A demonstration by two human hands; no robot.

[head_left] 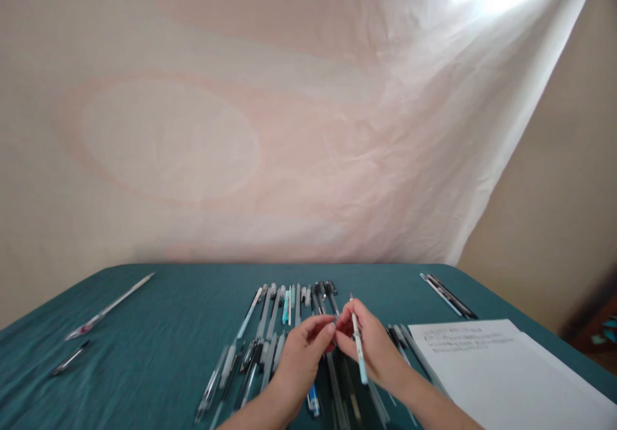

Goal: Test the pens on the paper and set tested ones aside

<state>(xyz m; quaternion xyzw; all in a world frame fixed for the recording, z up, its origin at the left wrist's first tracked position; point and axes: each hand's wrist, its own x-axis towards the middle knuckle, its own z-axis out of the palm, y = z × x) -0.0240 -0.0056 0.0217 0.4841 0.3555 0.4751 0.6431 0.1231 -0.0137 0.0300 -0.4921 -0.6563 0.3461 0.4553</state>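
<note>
My right hand (pixel 364 340) grips a slim white pen (pixel 358 343) with a pale blue end. The pen slants up out of the hand, its pale blue end nearer to me. Close beside it, my left hand (pixel 306 349) is closed in a pinch, its fingertips almost meeting those of the right; what they hold, if anything, is too small to make out. Both hands are above several pens (pixel 270 314) laid side by side in rows. A blue-ended pen (pixel 313 400) shows between my wrists, and my forearms hide part of the near row.
White paper sheets (pixel 486 366) with handwriting lie at the right. Several pens (pixel 448 296) rest behind them. On the left are a long pale brush-like stick (pixel 110 308) and a short pen (pixel 71 358). A green cloth (pixel 159 353) covers the table; a pale sheet (pixel 289 128) hangs behind.
</note>
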